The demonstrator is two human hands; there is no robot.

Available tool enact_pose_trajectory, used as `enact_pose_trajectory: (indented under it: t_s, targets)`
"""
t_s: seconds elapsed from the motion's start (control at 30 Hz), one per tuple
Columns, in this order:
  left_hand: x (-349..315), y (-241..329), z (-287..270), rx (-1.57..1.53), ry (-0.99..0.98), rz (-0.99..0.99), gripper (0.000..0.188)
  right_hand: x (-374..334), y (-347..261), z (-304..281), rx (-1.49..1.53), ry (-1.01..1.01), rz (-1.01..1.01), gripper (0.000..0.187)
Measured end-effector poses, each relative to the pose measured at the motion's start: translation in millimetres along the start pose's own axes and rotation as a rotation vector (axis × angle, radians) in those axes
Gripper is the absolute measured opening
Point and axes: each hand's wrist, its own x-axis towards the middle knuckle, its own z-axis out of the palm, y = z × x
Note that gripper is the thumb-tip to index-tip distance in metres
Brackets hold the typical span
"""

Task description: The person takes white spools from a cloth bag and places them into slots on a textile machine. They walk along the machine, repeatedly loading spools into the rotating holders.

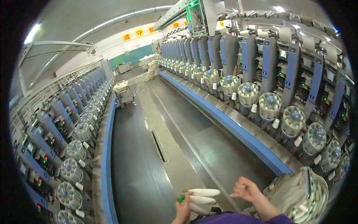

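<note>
Three white yarn bobbins [204, 192] with green ends fan out sideways from my left hand [182, 211], low in the middle of the view. Its fingers close round the green ends, and the white tips point right. My right hand [247, 190] is held a little to the right, its fingers curled together. Faint thin strands of yarn [224, 196] run from the bobbin tips towards these fingers; the exact pinch is too small to make out. Close by my right forearm, a cloth-lined container [285, 192] holds several more white bobbins with green ends.
Winding machines line both sides, with round bobbin magazines [269, 106] on the right and more magazines [71, 170] on the left. Blue rails [231, 125] edge the aisle. A slotted floor grate [159, 145] lies ahead. Further off stands a loaded cart [124, 93], with white sacks [149, 67] beyond.
</note>
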Motion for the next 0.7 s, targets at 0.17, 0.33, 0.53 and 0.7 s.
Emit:
enact_pose_trajectory:
  t_s: [0.17, 0.33, 0.53, 0.7]
  targets:
    - [175.8, 48.9, -45.5, 0.09, 0.26, -0.038, 0.034, 247.9, -37.2, 10.0, -0.817, 0.086, 0.371, 0.02]
    - [396.4, 85.3, -46.2, 0.405, 0.257, 0.037, 0.044, 462.3, -66.0, -2.0, -1.577, -0.127, 0.269, 0.034]
    - [664.5, 116.0, 37.4, 0.307, -0.291, 0.278, 0.017, 593.3, -165.7, -34.4, -1.415, -0.049, 0.503, 0.04]
    - [851.4, 105.8, 111.2, 0.385, -0.378, 0.329, 0.02, 717.4, -274.6, -68.0, -1.306, 0.101, 0.546, 0.031]
